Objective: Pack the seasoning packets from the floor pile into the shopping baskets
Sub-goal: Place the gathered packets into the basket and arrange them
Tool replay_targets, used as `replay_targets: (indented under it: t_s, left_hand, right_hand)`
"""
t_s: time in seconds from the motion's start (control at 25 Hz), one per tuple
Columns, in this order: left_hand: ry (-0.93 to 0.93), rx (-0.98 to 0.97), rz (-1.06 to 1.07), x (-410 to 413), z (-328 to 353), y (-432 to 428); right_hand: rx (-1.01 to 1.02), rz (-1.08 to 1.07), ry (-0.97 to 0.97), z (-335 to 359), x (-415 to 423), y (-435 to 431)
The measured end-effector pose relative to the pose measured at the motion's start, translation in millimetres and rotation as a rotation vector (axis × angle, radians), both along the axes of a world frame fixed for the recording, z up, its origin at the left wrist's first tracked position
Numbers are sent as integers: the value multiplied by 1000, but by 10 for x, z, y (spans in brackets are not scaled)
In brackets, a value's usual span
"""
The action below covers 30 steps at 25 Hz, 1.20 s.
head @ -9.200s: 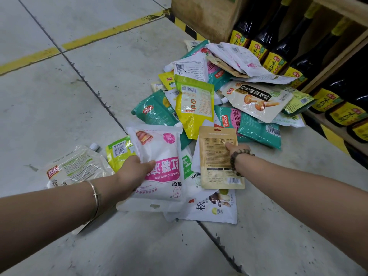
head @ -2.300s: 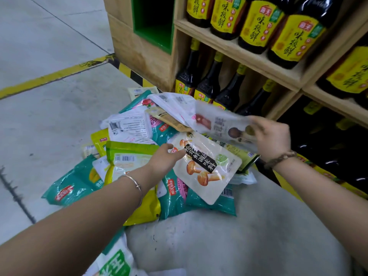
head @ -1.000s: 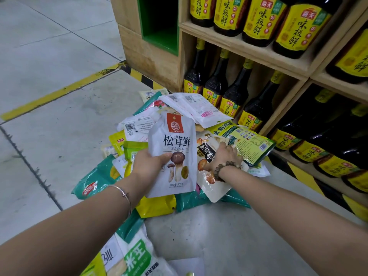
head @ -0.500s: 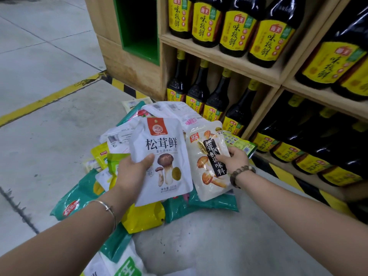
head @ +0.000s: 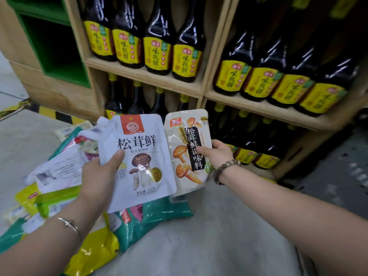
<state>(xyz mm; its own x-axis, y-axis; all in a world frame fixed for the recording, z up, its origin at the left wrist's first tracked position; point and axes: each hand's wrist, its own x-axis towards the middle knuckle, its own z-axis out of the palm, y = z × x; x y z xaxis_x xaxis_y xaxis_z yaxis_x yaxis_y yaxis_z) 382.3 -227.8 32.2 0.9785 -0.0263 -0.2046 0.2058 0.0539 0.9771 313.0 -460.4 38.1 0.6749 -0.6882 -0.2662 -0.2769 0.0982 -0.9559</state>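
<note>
My left hand (head: 99, 176) grips a white mushroom seasoning packet (head: 137, 162) with a red logo, held upright above the floor pile. Beside it, my right hand (head: 217, 154) holds a cream packet (head: 188, 150) printed with orange mushrooms and a black label strip. The two packets sit side by side, edges nearly touching. Below them lies the floor pile (head: 65, 188) of green, yellow and white packets, partly hidden by my left arm. No shopping basket is in view.
A wooden shelf unit (head: 201, 90) stands right behind the pile, stocked with dark soy sauce bottles (head: 157, 50) with yellow labels. A green-lined cubby (head: 53, 50) is at the left. Yellow-black hazard tape (head: 47, 113) runs along the shelf base. Grey concrete floor (head: 209, 236) lies below.
Both hands have lifted their packets higher, off the pile and up in front of the shelf. The view has tilted up and moved closer to the shelf.
</note>
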Motion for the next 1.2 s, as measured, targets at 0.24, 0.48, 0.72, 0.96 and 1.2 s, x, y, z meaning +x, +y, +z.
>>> replay_targets:
  t_s: [0.24,0.48,0.72,0.96,1.2]
  left_hand:
    - [-69,-78,-79,-56,369,-330]
    - [-140,-135,-102,-45,722,-616]
    - [-270,-187,-153,-333,1118,-948]
    - [-368,-244,-178,-687,1428,-1418]
    - [-331,-239,-235,-1185,1484,-1898]
  right_hand:
    - [21,-81,-89,441,-260,-172]
    - [-21,-294,-215,869,-359,-338]
    - [-145,-238,-287,1732,-685,-667]
    - [-236,-201,-266,2229,-1094,-1089]
    - [-306,-80,-254,2608,-1802,-1583]
